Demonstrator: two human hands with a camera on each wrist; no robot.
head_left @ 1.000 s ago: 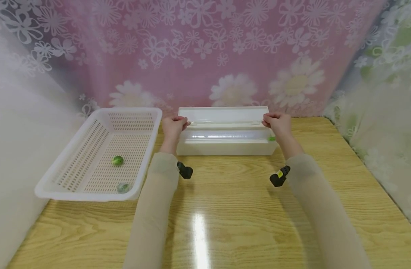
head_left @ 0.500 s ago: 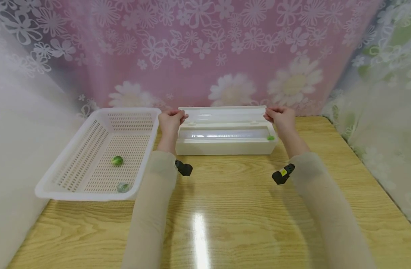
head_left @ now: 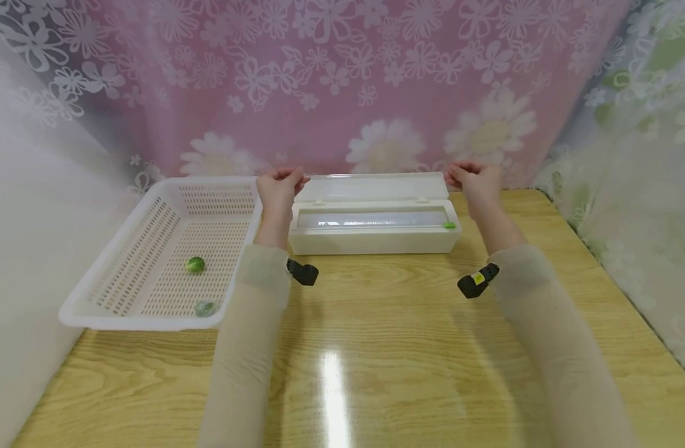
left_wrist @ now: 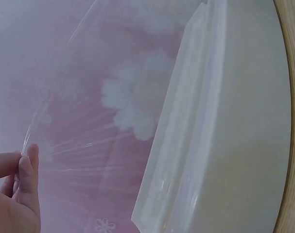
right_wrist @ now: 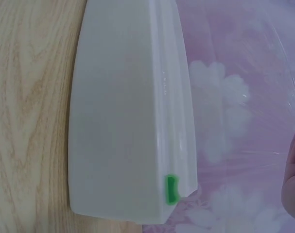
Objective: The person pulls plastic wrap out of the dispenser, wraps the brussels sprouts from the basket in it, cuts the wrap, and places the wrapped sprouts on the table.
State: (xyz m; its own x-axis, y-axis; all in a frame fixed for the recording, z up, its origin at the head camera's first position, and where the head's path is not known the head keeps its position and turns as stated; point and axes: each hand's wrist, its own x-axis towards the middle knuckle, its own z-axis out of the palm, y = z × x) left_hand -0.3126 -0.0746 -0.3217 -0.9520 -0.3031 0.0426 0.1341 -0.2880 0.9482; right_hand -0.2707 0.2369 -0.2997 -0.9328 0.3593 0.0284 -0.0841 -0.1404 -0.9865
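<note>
Clear cling film (left_wrist: 84, 145) stretches upward from a white dispenser box (head_left: 376, 242) whose lid (head_left: 376, 186) stands raised at the back. Thumb and fingers of my left hand (head_left: 276, 196) pinch one end of the film's edge, above the box's left end. My right hand (head_left: 479, 191) pinches the other end, above and beyond the box's right end. Creases fan out from the left pinch in the left wrist view. Only part of the right hand enters the right wrist view. A green slider (head_left: 449, 225) sits at the box's right front.
A white perforated basket (head_left: 140, 323) stands left of the box. In it lie a green Brussels sprout (head_left: 195, 265) and a green item wrapped in clear film (head_left: 205, 308). Behind the wooden table (head_left: 398, 348) hangs a floral curtain (head_left: 331, 112).
Both hands have risen and moved slightly apart, drawing the film's edge from near the box's opening up past the raised lid's top. Box and basket have stayed in place.
</note>
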